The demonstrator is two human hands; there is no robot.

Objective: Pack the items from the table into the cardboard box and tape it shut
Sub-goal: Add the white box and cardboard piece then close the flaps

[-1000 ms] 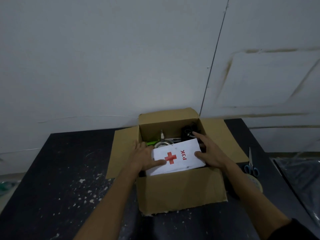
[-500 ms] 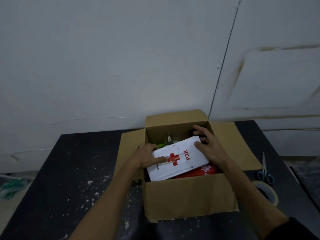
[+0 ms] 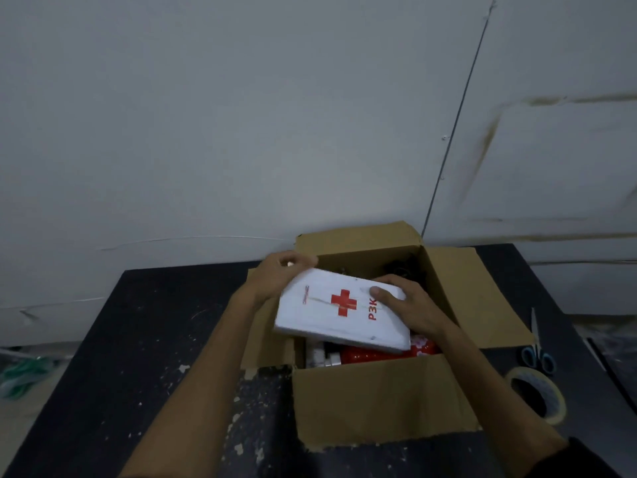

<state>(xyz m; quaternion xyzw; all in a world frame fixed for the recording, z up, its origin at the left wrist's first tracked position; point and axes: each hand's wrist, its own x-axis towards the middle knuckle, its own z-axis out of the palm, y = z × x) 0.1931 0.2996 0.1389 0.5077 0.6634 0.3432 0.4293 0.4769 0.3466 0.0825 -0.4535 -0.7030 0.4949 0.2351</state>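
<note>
Just above the open cardboard box [image 3: 375,405] at lower centre of the frame, you held the white first-aid kit [image 3: 339,313], tilted. Your left hand [image 3: 279,274] clasped its upper-left corner; your right hand [image 3: 408,307] gripped its right edge, thumb on top. Beneath it, something red [image 3: 372,355] lay inside. At lower right, a tape roll [image 3: 537,395] and scissors [image 3: 536,350] sat on the dark table [image 3: 103,357].

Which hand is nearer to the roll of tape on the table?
The right hand. It grips the white first-aid box at its right end, on the side where the tape roll lies. The left hand holds the box's far left corner, farther away.
</note>
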